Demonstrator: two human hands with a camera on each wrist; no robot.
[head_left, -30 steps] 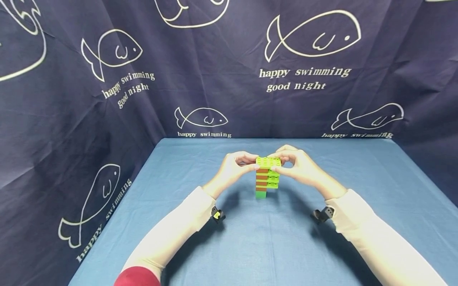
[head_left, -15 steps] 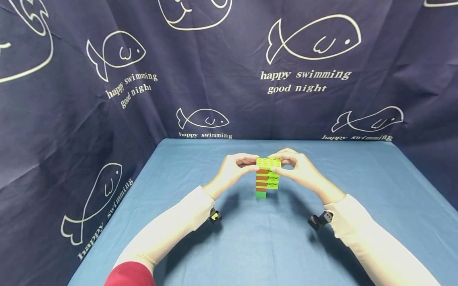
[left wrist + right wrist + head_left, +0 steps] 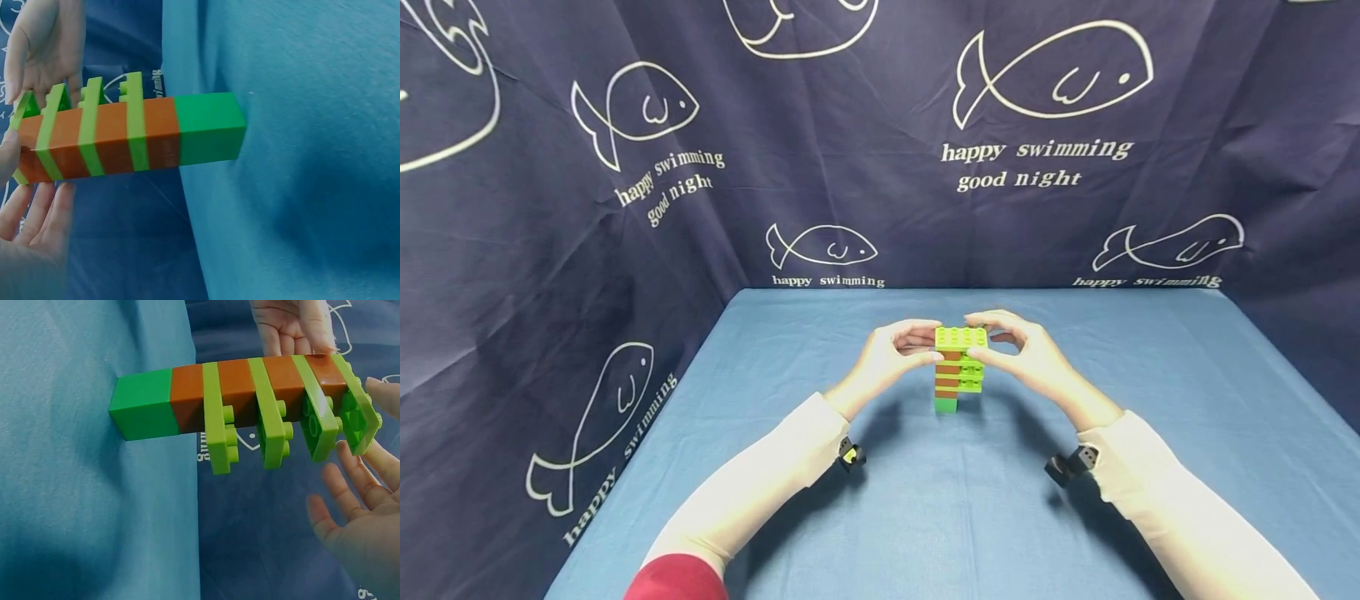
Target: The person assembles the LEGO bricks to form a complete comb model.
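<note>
A building-brick tower stands upright in front of me. It has a green brick at its foot, then brown bricks alternating with lime plates that jut to the right. My left hand pinches the upper left of the tower, thumb in front and fingers behind. At the upper right, my right hand has its thumb and fingers spread around the overhanging top plate. Its fingertips are close to that plate, with the index finger slightly above the back edge.
Blue cloth covers the table, with the tower toward its far half. Dark blue curtains printed with white fish rise behind and at the left. A small black camera hangs at the right wrist.
My right index finger has lifted slightly from the back edge of the top plate. The left hand and the tower stay in place; the head view shifts a little.
</note>
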